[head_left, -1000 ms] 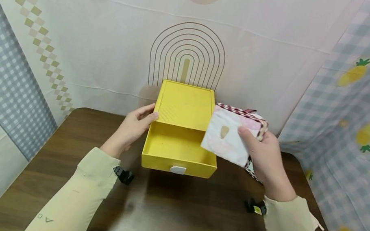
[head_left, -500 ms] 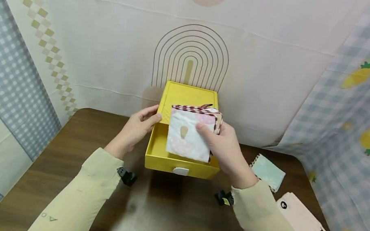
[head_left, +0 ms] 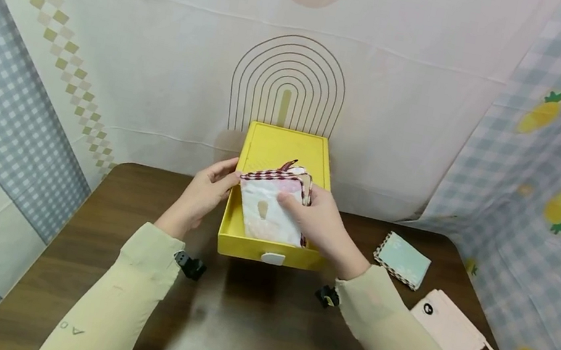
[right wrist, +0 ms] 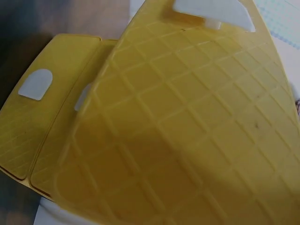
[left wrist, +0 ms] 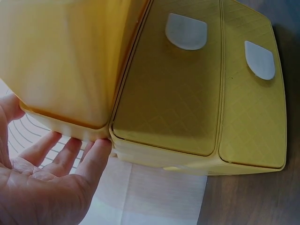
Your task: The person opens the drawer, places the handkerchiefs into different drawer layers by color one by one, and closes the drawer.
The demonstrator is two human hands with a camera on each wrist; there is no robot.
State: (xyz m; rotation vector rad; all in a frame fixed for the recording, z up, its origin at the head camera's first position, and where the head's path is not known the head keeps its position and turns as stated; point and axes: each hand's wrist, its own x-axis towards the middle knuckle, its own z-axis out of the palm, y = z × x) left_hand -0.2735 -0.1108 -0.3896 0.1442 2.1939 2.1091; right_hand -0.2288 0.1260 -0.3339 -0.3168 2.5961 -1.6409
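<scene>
Right hand [head_left: 325, 223] has a pinching grip on the folded cloth [head_left: 271, 211], which sits tilted in the open top drawer [head_left: 247, 238] of the yellow drawer box [head_left: 285, 151]. Left hand [head_left: 207, 190], fingers straight, rests against the box's left side. Box stands at the tabletop [head_left: 241, 331] rear.

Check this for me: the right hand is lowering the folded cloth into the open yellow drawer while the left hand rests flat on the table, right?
Not quite. The left hand is not on the table; the head view shows it against the left side of the yellow drawer. The rest holds: the right hand holds the folded cloth in the open drawer.
</scene>
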